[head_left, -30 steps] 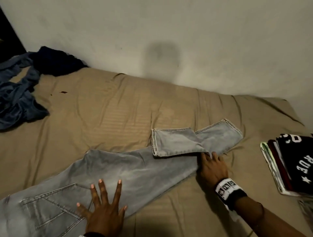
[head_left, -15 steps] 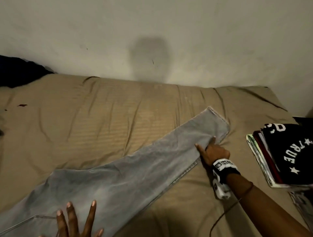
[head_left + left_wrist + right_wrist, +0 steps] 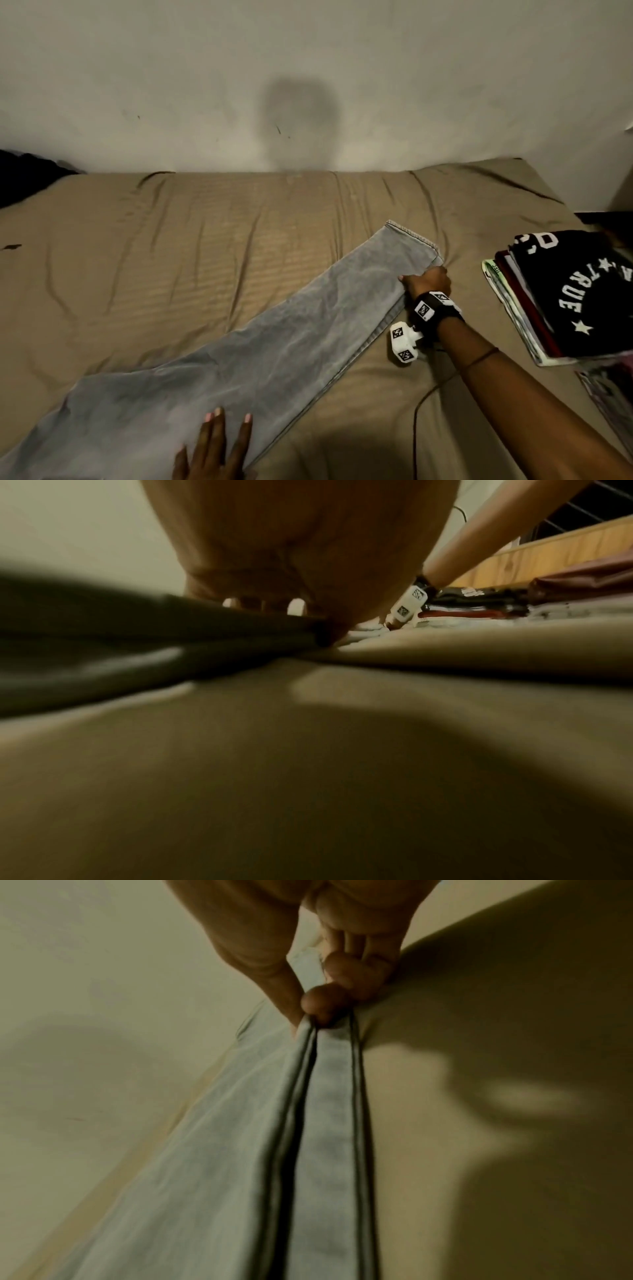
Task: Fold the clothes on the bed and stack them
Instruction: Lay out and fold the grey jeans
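Light grey jeans [image 3: 274, 342] lie stretched diagonally across the tan bed sheet [image 3: 205, 240], legs laid one on the other, hems at the upper right. My right hand [image 3: 424, 281] pinches the leg edges near the hems; the right wrist view shows thumb and fingertips [image 3: 322, 1004] gripping the stacked denim seams [image 3: 308, 1123]. My left hand [image 3: 219, 442] lies flat with straight fingers on the upper part of the jeans at the bottom edge. In the left wrist view the left hand [image 3: 308, 561] rests on the dark blurred jeans [image 3: 137, 642].
A stack of folded clothes [image 3: 565, 294], black printed shirt on top, sits at the bed's right edge. Dark clothing [image 3: 24, 178] lies at the far left by the wall. A cable [image 3: 424, 404] runs over the sheet under my right forearm.
The folded-back leg end has been spread out straight. My right hand slid toward the hems and now pinches the leg edge. The camera view shifted right; the left hand stays pressed on the jeans.
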`<act>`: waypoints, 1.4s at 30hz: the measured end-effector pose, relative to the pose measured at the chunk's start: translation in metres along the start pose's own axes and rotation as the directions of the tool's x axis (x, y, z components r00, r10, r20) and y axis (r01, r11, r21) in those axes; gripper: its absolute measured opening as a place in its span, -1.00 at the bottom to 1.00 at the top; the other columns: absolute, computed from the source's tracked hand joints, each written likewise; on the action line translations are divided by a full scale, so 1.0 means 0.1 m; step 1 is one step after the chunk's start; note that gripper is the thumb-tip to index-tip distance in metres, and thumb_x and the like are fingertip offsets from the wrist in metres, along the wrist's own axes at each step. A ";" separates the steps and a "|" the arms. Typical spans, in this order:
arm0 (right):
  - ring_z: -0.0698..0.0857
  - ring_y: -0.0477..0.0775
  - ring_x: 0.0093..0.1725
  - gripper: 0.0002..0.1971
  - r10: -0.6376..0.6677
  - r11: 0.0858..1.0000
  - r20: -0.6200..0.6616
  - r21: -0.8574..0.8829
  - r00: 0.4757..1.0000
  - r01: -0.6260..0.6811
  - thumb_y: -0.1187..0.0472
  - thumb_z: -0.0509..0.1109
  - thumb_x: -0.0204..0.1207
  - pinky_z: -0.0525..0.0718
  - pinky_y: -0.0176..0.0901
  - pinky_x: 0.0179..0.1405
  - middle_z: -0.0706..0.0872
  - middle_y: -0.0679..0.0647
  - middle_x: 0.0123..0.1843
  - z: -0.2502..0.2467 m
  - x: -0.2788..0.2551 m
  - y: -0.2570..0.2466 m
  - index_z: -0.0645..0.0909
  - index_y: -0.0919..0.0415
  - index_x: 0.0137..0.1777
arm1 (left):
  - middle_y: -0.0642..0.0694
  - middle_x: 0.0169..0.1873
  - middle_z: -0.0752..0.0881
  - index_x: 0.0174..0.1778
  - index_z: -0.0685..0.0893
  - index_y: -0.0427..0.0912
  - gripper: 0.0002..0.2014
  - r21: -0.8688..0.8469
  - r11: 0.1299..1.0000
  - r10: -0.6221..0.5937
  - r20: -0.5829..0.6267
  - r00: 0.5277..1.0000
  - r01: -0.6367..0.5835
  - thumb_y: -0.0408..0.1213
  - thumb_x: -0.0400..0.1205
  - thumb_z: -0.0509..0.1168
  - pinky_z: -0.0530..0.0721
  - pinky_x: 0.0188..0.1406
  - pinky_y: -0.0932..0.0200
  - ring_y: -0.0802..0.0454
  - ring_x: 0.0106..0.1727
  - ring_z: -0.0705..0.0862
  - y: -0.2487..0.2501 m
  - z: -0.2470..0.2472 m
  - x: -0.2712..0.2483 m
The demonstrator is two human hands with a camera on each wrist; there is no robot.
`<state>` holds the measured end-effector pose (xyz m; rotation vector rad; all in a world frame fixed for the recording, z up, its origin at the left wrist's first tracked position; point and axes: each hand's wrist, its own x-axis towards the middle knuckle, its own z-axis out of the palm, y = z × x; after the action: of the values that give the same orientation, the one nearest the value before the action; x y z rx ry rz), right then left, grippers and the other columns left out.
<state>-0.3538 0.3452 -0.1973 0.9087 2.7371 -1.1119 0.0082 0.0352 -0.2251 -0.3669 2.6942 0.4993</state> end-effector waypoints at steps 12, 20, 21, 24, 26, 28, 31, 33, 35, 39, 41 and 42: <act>0.71 0.46 0.12 -0.51 -0.155 0.979 -0.117 0.114 0.981 0.168 0.32 0.58 0.47 0.62 0.12 0.13 0.70 0.41 0.14 0.01 0.01 0.35 0.40 0.30 0.28 | -0.28 0.15 0.83 0.75 -0.09 0.39 -0.43 0.073 0.997 0.034 -0.196 0.980 -0.020 0.28 0.77 -0.38 0.67 -0.26 -0.59 -0.14 0.66 0.28 -0.04 -0.03 -0.02; 0.56 0.61 0.26 -0.37 -0.490 0.748 -0.025 -0.526 0.872 0.405 0.21 0.57 0.43 0.61 0.42 0.17 0.51 0.60 0.34 -0.01 -0.10 0.30 0.39 0.41 0.41 | -0.19 0.26 0.80 0.37 0.64 0.42 -0.38 0.173 0.985 0.019 0.008 1.000 -0.020 0.36 0.74 -0.31 0.75 -0.32 -0.41 -0.17 0.38 0.69 -0.04 -0.03 -0.07; 0.47 0.63 0.38 -0.27 -0.608 0.633 0.030 -0.585 0.793 0.508 0.11 0.59 0.42 0.54 0.49 0.27 0.41 0.63 0.46 0.03 -0.23 0.26 0.38 0.40 0.50 | -0.24 0.31 0.76 0.36 0.66 0.37 -0.38 0.182 0.983 0.034 0.018 0.999 -0.036 0.37 0.73 -0.27 0.75 -0.30 -0.41 -0.22 0.35 0.70 -0.11 -0.09 -0.04; -0.11 0.38 0.77 -0.15 -0.730 0.161 0.576 -0.379 0.369 0.911 -0.34 0.14 0.67 0.00 0.41 0.67 -0.15 0.30 0.81 0.23 -0.92 0.32 -0.09 0.02 0.81 | -0.31 0.70 0.30 0.68 0.32 0.36 0.02 0.259 0.966 -0.052 0.145 0.988 0.012 0.66 0.26 0.25 0.51 -0.03 -0.77 -0.45 0.64 0.26 -0.35 -0.46 0.15; -0.35 0.16 0.77 -0.17 -0.590 -0.083 0.805 -0.147 0.071 0.986 -0.46 -0.07 0.68 -0.31 0.30 0.70 -0.35 0.06 0.80 0.35 -1.30 0.44 -0.32 -0.11 0.78 | -0.07 0.75 -0.44 0.62 -0.34 0.61 0.49 0.177 0.962 -0.247 0.235 0.940 0.209 0.73 -0.19 0.37 0.21 0.28 -0.86 -0.46 0.74 -0.26 -0.47 -0.67 0.30; -0.41 0.12 0.75 -0.14 -0.548 -0.095 0.830 -0.182 0.101 0.979 -0.55 -0.17 0.62 -0.34 0.41 0.68 -0.40 -0.05 0.79 0.44 -1.15 0.49 -0.38 -0.15 0.76 | 0.18 0.53 -0.75 0.44 -0.68 0.55 0.66 0.065 0.923 -0.380 0.295 0.877 0.379 0.76 -0.39 0.33 0.14 0.44 -0.77 -0.33 0.70 -0.52 -0.52 -0.80 0.36; -0.45 0.09 0.73 -0.07 -0.517 0.142 0.719 -0.462 0.464 0.875 -0.66 -0.33 0.45 -0.22 0.61 0.60 -0.50 -0.17 0.74 0.31 -0.23 0.38 -0.47 -0.24 0.72 | 0.26 0.43 -0.80 0.40 -0.74 0.49 0.74 0.054 0.899 -0.428 0.311 0.848 0.434 0.76 -0.51 0.31 0.16 0.47 -0.77 -0.28 0.71 -0.52 -0.51 -0.80 0.43; -0.42 0.08 0.74 0.07 -0.457 0.247 0.644 -0.571 0.614 0.783 -0.76 -0.35 0.26 -0.29 0.61 0.60 -0.53 -0.21 0.72 0.06 0.42 0.26 -0.48 -0.26 0.70 | 0.19 0.44 -0.82 0.35 -0.78 0.47 0.74 0.058 0.888 -0.451 0.308 0.838 0.456 0.73 -0.50 0.36 0.14 0.45 -0.78 -0.29 0.69 -0.56 -0.49 -0.80 0.46; -0.40 0.07 0.75 0.20 -0.391 0.261 0.640 -0.612 0.661 0.747 -0.84 -0.35 0.09 -0.29 0.60 0.60 -0.51 -0.22 0.73 -0.12 0.89 0.15 -0.51 -0.26 0.69 | 0.12 0.47 -0.80 0.38 -0.78 0.45 0.69 0.070 0.870 -0.485 0.294 0.824 0.487 0.67 -0.25 0.49 0.14 0.45 -0.79 -0.31 0.69 -0.54 -0.46 -0.77 0.52; -0.19 0.25 0.78 0.29 -0.386 0.415 0.589 -0.576 0.710 0.704 -0.77 0.19 0.12 -0.06 0.47 0.65 -0.33 0.06 0.80 -0.10 1.13 0.03 -0.50 -0.34 0.67 | 0.09 0.56 -0.73 0.41 -0.74 0.48 0.55 0.071 0.853 -0.516 0.269 0.813 0.518 0.59 0.03 0.53 0.14 0.45 -0.81 -0.32 0.70 -0.53 -0.50 -0.68 0.60; 0.19 0.37 0.69 0.36 -0.486 0.496 0.462 -0.553 0.742 0.670 -0.62 0.45 0.14 0.27 0.38 0.56 0.11 0.27 0.74 -0.03 1.16 0.02 -0.23 -0.13 0.79 | 0.15 0.45 -0.80 0.41 -0.75 0.47 0.57 0.085 0.857 -0.512 0.259 0.819 0.508 0.57 0.00 0.54 0.12 0.43 -0.82 -0.33 0.69 -0.55 -0.49 -0.69 0.60; 0.37 0.40 0.56 0.35 -0.519 0.539 0.400 -0.533 0.755 0.653 -0.57 0.52 0.11 0.41 0.30 0.46 0.33 0.32 0.61 -0.04 1.16 -0.03 -0.01 0.05 0.78 | 0.14 0.40 -0.83 0.44 -0.74 0.44 0.56 0.096 0.863 -0.503 0.254 0.826 0.496 0.55 0.06 0.54 0.14 0.43 -0.83 -0.34 0.69 -0.55 -0.47 -0.71 0.58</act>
<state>-0.4503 0.4040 -0.2225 -0.2535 2.9509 -0.1395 -0.0511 -0.0455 -0.2013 -0.8983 2.2122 0.3256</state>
